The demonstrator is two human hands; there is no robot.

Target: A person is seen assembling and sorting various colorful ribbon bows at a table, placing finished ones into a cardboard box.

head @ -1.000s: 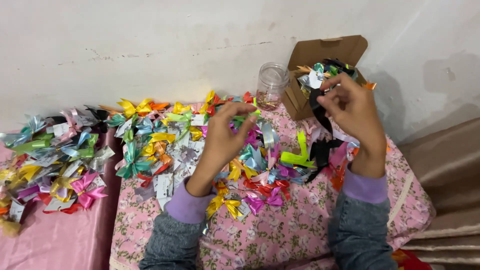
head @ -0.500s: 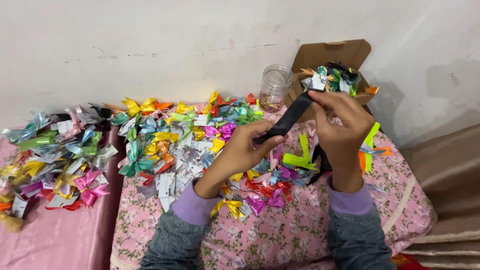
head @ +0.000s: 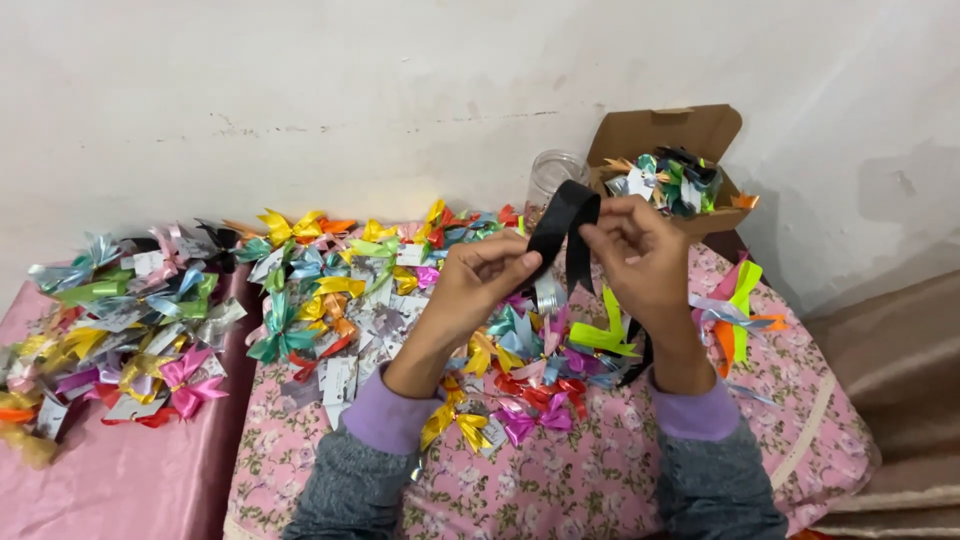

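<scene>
Head view: a black ribbon (head: 562,225) is pinched by both hands above the bow-strewn table (head: 600,490).
It is looped between left hand (head: 480,280) and right hand (head: 640,255); its lower tail is hidden behind the right wrist, and the fingertips are partly covered.

I see an open cardboard box (head: 660,135) and glass jar (head: 552,175) upper right, and colourful bows (head: 300,290) across the flowered counter (head: 600,490).

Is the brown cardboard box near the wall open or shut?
Open. The cardboard box has its lid flap raised toward the wall, and colourful ribbon bows show inside it.
</scene>
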